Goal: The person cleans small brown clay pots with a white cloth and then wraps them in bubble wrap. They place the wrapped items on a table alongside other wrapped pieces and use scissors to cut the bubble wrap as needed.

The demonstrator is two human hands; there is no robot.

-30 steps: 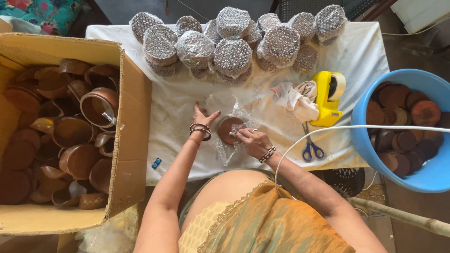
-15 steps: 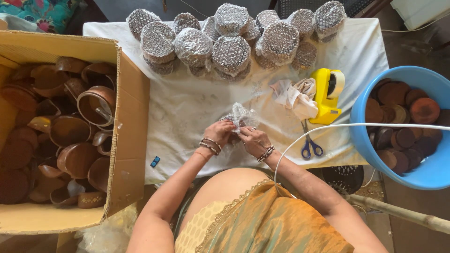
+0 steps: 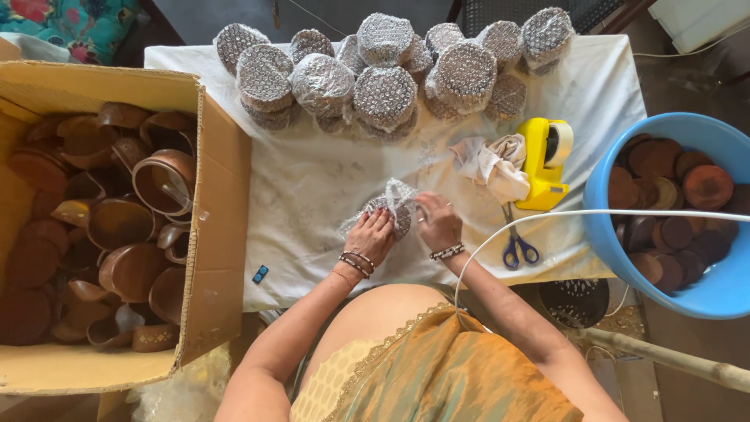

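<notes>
Head view, looking straight down on a surface (image 3: 312, 195) covered w/ a white sheet. Both hands meet at centre, near the front edge, on one small round item half wrapped in bubble wrap (image 3: 394, 209).

Left hand (image 3: 370, 237): fingers curled onto the near-left side of the bundle, gripping the wrap; beaded bracelets at the wrist. Right hand (image 3: 438, 221): fingers closed on the right edge of the same bundle, pinching the wrap; bracelet at the wrist too. Item inside is mostly hidden by wrap and fingers; kind cannot be confirmed.

Surroundings:
- Far edge of surface: cluster of finished bubble-wrapped round bundles (image 3: 387, 70), stacked and touching one another.
- Right of the hands: crumpled pale cloth (image 3: 491, 162), just beside a yellow tape dispenser (image 3: 544, 160).
- Blue-handled scissors (image 3: 516, 244) lie near the front-right edge, below the dispenser.
- White cord (image 3: 594, 212) runs across from the right, over the scissors area, toward the person's body.
- Left of surface: open cardboard box (image 3: 215, 234) filled w/ brown clay cups and pots, loosely piled, various tilts.
- Right of surface: blue plastic tub (image 3: 703, 289) holding brown clay lids or discs.
- Small blue object (image 3: 260, 274) on the sheet's front-left hang, well apart from the hands; too small to identify.
</notes>
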